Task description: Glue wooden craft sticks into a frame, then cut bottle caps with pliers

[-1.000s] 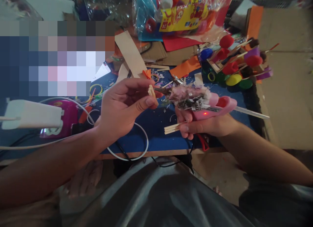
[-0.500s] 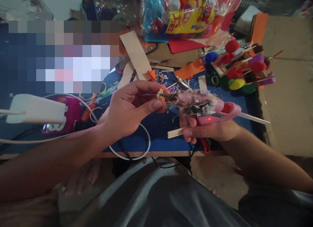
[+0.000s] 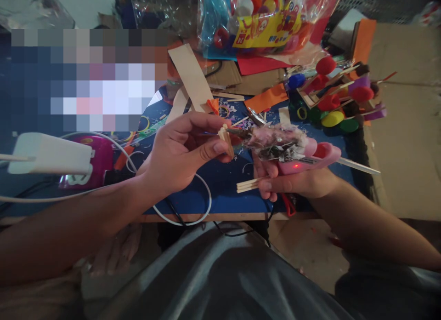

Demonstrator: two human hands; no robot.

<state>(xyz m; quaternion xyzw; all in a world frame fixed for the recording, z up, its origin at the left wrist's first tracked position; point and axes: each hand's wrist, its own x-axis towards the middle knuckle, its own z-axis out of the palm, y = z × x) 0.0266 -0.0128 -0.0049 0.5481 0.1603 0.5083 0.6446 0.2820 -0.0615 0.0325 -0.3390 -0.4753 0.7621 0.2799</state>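
Observation:
My left hand (image 3: 182,150) pinches a short bundle of wooden sticks (image 3: 225,140) between thumb and fingers, above the blue tabletop. My right hand (image 3: 292,182) grips a pink glue gun (image 3: 303,153) whose red light glows; its barrel is caked with dried glue and scraps, and its nozzle touches the stick bundle. A glue stick pokes out of the gun's back toward the right. The same right hand also clamps a few more wooden sticks (image 3: 246,185) under its fingers.
A blue table (image 3: 227,191) is littered with paper scraps, rubber bands and card strips. A stick-and-bottle-cap model (image 3: 334,97) stands at the right, a bag of coloured caps (image 3: 265,21) at the back. A white adapter (image 3: 51,154) with its cable and a pink device (image 3: 99,161) lie left.
Both hands drifted slightly right in view with the camera shift. The gun's nozzle has closed onto the stick bundle, which my left hand tilted a little.

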